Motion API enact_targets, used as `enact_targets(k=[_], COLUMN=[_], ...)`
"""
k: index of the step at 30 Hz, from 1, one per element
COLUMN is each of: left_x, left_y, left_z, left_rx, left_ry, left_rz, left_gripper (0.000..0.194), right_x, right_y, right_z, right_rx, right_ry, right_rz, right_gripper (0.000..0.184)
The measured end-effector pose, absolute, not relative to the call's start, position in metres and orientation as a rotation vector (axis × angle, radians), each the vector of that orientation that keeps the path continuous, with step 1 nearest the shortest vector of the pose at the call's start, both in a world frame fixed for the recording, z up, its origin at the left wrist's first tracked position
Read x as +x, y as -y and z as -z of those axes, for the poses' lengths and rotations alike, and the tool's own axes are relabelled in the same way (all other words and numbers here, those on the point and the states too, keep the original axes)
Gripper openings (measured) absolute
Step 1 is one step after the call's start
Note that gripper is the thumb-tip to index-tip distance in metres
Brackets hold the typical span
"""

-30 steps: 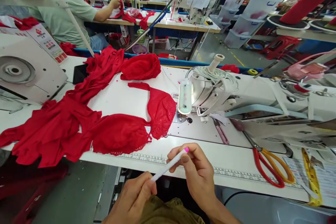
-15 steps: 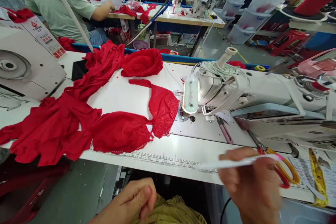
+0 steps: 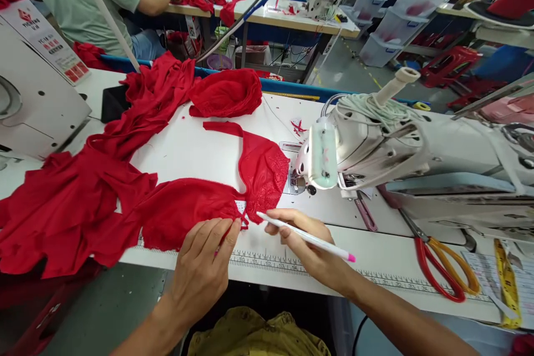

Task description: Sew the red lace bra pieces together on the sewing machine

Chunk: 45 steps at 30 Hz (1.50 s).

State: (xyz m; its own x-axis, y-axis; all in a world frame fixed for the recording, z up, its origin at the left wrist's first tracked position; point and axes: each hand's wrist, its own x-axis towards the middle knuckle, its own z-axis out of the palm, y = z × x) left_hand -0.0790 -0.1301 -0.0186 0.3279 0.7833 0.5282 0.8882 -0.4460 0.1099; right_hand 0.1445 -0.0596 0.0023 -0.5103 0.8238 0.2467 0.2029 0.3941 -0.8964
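Note:
My right hand (image 3: pixel 306 239) grips a slim white pen (image 3: pixel 319 240) with a pink end, its tip pointing at the lower edge of a red lace bra cup (image 3: pixel 265 178). My left hand (image 3: pixel 206 253) is closed at the joined lower edge of the red bra, thumb and fingertips together by the small gap between the two cups. Under and beyond its fingers lies the second cup (image 3: pixel 187 206), flat on the white sewing table (image 3: pixel 183 156). The sewing machine head (image 3: pixel 321 156) stands just right of the lace.
Red fabric pieces (image 3: pixel 79 194) heap at the left, and a folded red bundle (image 3: pixel 227 93) lies behind. Scissors (image 3: pixel 444 267) with red and orange handles and a yellow tape measure (image 3: pixel 507 283) rest at the right. Across the bench, a person in a pale green shirt (image 3: pixel 87 5) sits.
My left hand has risen from my lap onto the red bra. The right hand has moved left with the pen, now tilted with its tip by the lace edge.

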Motion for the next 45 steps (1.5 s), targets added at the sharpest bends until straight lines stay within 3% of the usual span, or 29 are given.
enact_targets(k=[5,12,32,38,42,45], left_x=[-0.077,-0.076,-0.064,-0.064,-0.064,-0.063], left_y=[0.128,0.127,0.129,0.129,0.127,0.127], left_z=[0.030,0.035,0.035,0.033,0.033,0.034], left_rx=[-2.446,-2.452,-2.346,-2.341,-2.343,-2.344], left_ry=[1.502,1.495,1.587,1.573,1.553,1.551], left_rz=[0.810,0.799,0.637,0.592,0.616,0.624], left_gripper=[0.044,0.040,0.039,0.040,0.041,0.040], right_x=[0.130,0.129,0.132,0.135,0.131,0.126], right_y=[0.050,0.053,0.051,0.046,0.047,0.047], right_z=[0.012,0.022,0.022,0.017,0.013,0.015], right_rx=[-0.615,-0.617,-0.638,-0.723,-1.007,-1.147], right_ry=[2.269,2.510,2.411,2.120,1.959,1.897], right_rz=[-0.488,-0.101,-0.338,-0.763,-1.132,-1.225], right_gripper=[0.049,0.036,0.054,0.040,0.020,0.013])
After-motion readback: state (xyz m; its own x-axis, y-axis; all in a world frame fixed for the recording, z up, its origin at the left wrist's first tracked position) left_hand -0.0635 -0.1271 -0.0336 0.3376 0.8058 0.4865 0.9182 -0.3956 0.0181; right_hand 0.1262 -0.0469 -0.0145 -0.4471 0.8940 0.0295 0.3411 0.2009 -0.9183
